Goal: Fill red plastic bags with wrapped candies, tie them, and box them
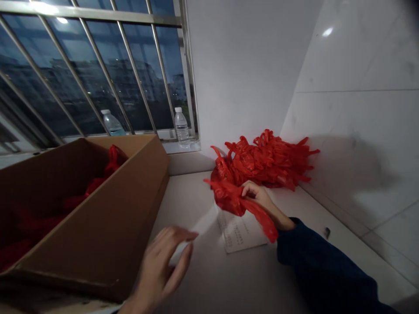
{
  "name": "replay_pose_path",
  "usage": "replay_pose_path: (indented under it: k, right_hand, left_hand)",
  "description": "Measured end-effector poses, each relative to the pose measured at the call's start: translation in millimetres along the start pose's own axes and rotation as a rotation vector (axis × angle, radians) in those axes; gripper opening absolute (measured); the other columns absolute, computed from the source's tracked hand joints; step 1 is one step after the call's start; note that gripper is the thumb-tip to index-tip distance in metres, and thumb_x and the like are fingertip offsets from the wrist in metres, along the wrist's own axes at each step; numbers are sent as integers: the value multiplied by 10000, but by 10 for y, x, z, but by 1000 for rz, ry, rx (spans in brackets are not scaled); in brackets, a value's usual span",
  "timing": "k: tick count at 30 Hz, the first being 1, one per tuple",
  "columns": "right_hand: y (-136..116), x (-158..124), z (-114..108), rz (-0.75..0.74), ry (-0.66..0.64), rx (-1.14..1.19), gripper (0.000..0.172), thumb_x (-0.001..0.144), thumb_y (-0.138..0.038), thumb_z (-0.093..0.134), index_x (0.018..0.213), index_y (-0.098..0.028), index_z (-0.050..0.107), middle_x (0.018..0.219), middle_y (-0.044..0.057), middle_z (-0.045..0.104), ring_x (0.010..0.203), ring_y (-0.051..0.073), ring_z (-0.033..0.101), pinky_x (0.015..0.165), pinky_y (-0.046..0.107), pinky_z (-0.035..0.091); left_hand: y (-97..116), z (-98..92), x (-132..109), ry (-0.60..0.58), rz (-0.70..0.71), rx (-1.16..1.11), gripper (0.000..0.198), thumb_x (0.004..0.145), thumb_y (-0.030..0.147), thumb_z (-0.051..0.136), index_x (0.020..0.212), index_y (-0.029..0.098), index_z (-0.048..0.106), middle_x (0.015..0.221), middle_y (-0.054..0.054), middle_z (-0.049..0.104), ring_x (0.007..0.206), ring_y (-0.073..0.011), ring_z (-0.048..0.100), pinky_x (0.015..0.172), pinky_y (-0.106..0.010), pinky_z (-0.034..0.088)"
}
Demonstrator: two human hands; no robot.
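My right hand (257, 195) is closed on a crumpled red plastic bag (229, 198), whose handle hangs down beside the wrist. The bag is held above a white printed sheet (244, 233) lying on the pale tabletop (196, 192). Behind it, a heap of red plastic bags (268, 159) lies against the wall. My left hand (166, 257) is over the near part of the table, thumb and fingers apart and nothing between them, a little blurred. It is to the right of the cardboard box.
An open cardboard box (131, 200) with red bags inside stands at the left. Two clear bottles, one upright (182, 129) and one tilted (113, 124), stand by the barred window. A white tiled wall (360, 131) bounds the right side.
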State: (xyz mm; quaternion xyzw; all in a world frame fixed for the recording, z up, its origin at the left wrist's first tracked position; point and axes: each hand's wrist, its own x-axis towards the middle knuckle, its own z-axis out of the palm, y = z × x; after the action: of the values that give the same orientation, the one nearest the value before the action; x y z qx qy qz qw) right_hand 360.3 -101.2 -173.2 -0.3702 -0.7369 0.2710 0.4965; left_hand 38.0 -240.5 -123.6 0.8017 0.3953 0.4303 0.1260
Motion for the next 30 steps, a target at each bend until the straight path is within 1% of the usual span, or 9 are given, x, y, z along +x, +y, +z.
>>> replay_pose_path:
  k: [3, 5, 8, 10, 12, 15, 21, 25, 30]
  right_hand:
    - [4, -164, 288, 65, -137, 224, 322, 811, -480, 689, 715, -204, 554, 917, 39, 585, 834, 179, 607, 741, 306, 497]
    - [45, -266, 442, 89, -190, 238, 321, 804, -479, 699, 720, -199, 567, 876, 34, 601, 809, 180, 612, 731, 307, 497]
    - [99, -378, 530, 125, -250, 214, 226, 844, -391, 656, 758, -189, 605, 861, 38, 639, 824, 186, 636, 748, 309, 506]
    - [101, -402, 492, 151, -234, 191, 143, 886, -320, 589, 831, -190, 617, 894, 43, 663, 881, 193, 647, 790, 321, 506]
    - [69, -389, 428, 147, -179, 140, 94, 903, -259, 555, 933, -198, 619, 975, 52, 676, 982, 200, 639, 879, 346, 487]
    - [-9, -352, 396, 65, -189, -17, 177, 882, -194, 581, 1053, -215, 626, 1072, 56, 681, 1060, 202, 623, 965, 360, 457]
    - [-87, -385, 564, 4, -305, -269, 359, 848, -106, 590, 1169, -256, 652, 1113, 47, 698, 1049, 219, 629, 925, 346, 474]
    - [-137, -402, 536, 4, -242, -365, 218, 857, -105, 565, 975, -237, 693, 939, 28, 681, 898, 195, 639, 796, 301, 472]
    - [-239, -407, 328, 12, -77, -365, 102, 861, -138, 564, 822, -211, 622, 805, 11, 613, 734, 163, 592, 688, 275, 439]
  left_hand:
    - [-241, 414, 274, -98, -33, 28, 214, 981, 289, 494, 1146, 220, 613, 1052, -72, 666, 933, -194, 635, 828, -332, 522]
    - [-415, 672, 367, -170, -78, 87, 297, 958, 347, 538, 1224, 219, 573, 1146, -92, 651, 1012, -223, 627, 893, -375, 513]
    - [-616, 931, 341, -249, -169, 168, 374, 906, 364, 614, 1245, 220, 552, 1214, -106, 645, 1089, -261, 619, 929, -406, 499]
    - [-677, 1010, 278, -255, -239, 184, 310, 912, 369, 593, 1174, 206, 562, 1152, -99, 668, 1011, -253, 646, 875, -394, 510]
    - [-682, 1043, 240, -246, -285, 193, 243, 936, 398, 542, 1060, 190, 567, 1029, -83, 685, 891, -238, 659, 795, -374, 513]
    - [-632, 1066, 265, -245, -289, 187, 236, 946, 419, 513, 987, 192, 566, 973, -70, 687, 854, -230, 660, 760, -350, 501]
    - [-581, 1160, 367, -274, -325, 75, 306, 911, 442, 590, 1137, 236, 578, 1018, -42, 721, 906, -220, 692, 784, -321, 500]
    - [-621, 1176, 351, -307, -352, -21, 302, 859, 281, 664, 1137, 239, 556, 886, 5, 722, 793, -183, 687, 711, -274, 486]
    - [-668, 906, 398, -163, -275, -131, 265, 904, 251, 590, 1165, 247, 544, 826, 29, 682, 756, -146, 652, 733, -258, 484]
